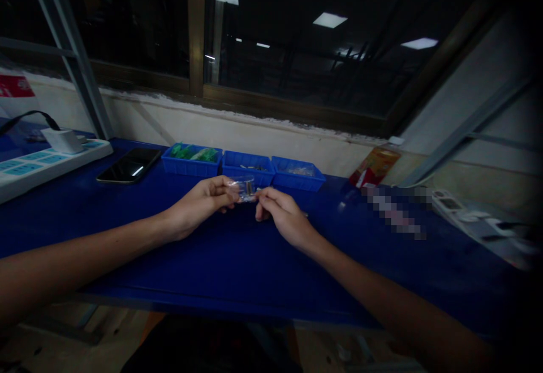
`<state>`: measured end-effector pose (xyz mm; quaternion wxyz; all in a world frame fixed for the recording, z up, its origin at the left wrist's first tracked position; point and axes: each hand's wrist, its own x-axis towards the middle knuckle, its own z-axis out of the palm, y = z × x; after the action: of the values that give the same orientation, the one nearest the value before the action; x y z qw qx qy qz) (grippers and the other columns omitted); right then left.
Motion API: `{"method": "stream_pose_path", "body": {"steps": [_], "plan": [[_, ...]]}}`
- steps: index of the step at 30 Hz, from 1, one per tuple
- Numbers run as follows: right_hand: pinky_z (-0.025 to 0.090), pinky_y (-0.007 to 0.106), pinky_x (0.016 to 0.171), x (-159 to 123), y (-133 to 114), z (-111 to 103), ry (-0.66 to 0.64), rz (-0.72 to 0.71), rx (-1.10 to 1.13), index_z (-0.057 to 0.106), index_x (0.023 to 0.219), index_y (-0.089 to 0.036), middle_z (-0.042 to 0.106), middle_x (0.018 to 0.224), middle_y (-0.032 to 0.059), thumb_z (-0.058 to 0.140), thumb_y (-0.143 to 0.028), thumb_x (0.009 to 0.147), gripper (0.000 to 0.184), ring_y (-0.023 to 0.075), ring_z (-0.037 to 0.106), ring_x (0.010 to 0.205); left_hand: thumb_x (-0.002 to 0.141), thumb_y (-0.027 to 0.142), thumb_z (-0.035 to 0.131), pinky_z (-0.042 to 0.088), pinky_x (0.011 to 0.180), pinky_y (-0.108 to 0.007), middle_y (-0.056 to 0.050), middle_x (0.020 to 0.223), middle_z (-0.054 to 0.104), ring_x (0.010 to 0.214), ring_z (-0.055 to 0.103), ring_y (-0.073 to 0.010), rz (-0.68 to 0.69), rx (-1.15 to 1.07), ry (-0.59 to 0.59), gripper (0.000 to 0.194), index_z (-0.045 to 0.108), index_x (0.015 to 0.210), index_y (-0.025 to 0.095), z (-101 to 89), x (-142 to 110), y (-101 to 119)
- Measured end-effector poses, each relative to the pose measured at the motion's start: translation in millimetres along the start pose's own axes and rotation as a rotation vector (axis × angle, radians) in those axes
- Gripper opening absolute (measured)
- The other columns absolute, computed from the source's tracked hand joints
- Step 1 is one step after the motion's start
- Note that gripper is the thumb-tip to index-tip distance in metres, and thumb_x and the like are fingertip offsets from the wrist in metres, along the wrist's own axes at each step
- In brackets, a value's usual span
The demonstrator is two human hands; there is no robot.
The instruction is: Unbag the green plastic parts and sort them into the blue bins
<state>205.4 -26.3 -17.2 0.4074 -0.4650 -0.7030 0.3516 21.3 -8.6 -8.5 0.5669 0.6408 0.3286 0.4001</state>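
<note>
A small clear plastic bag [244, 187] with a little dark and metallic item inside is held up over the blue table. My left hand [210, 198] pinches its left side, fingers closed. At the lower right corner of the bag, my right hand [280, 210] has thumb and forefinger pressed together on it. Just behind the hands stand three blue bins: the left bin [190, 167] has green material in it, the middle bin [229, 170] holds small metallic pieces, and the right bin [297, 181] has clear pieces. What exactly the bag contains is too small to tell.
A phone [129, 166] lies left of the bins, beside a white power strip [55, 164] with a plugged-in charger. At the right are an orange and red packet [377, 164] and another power strip [449, 206]. A wall and window [297, 67] rise behind the table [203, 271].
</note>
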Motion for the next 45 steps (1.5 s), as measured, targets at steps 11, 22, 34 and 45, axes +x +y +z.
{"method": "stream_pose_path", "body": {"steps": [11,22,34,45], "plan": [[0.034,0.02,0.051,-10,-15,9,-0.181,0.19,0.375,0.05,0.068,-0.016,0.054,0.057,-0.0026,0.055,-0.035,0.077,0.021,0.007,0.05,0.051,0.08,0.024,0.053,0.041,0.078,-0.029,-0.006,0.091,0.056,0.089,0.054,-0.0162,0.359,0.271,-0.029,0.01,0.053,0.077,0.015,-3.2,-3,-3],[0.036,0.022,0.051,-8,-7,3,0.224,-0.225,-0.223,0.051,0.078,-0.018,0.044,0.055,-0.0053,0.05,-0.023,0.077,0.006,0.0079,0.044,0.049,0.079,0.015,0.048,0.038,0.084,-0.033,-0.003,0.093,0.054,0.092,0.051,-0.0162,0.309,0.504,-0.098,0.014,0.061,0.083,0.017,-2.8,-2,-3],[0.04,0.025,0.059,-15,-10,-2,0.182,-0.499,-0.551,0.055,0.087,-0.02,0.055,0.068,0.0006,0.044,-0.016,0.082,0.012,0.0115,0.049,0.059,0.079,0.054,0.045,0.034,0.076,-0.032,-0.008,0.093,0.062,0.093,0.049,-0.022,-0.182,-0.005,-0.052,0.045,0.065,0.077,0.014,2.8,-6,4],[0.043,0.034,0.073,-17,-17,-1,0.066,-0.712,-0.552,0.054,0.087,-0.018,0.054,0.083,0.0052,0.045,-0.01,0.079,0.015,0.016,0.05,0.08,0.071,0.023,0.056,0.033,0.066,-0.026,-0.003,0.074,0.057,0.075,0.048,-0.0146,-0.35,-0.236,-0.151,0.012,0.063,0.072,0.013,3.4,-7,4]]}}
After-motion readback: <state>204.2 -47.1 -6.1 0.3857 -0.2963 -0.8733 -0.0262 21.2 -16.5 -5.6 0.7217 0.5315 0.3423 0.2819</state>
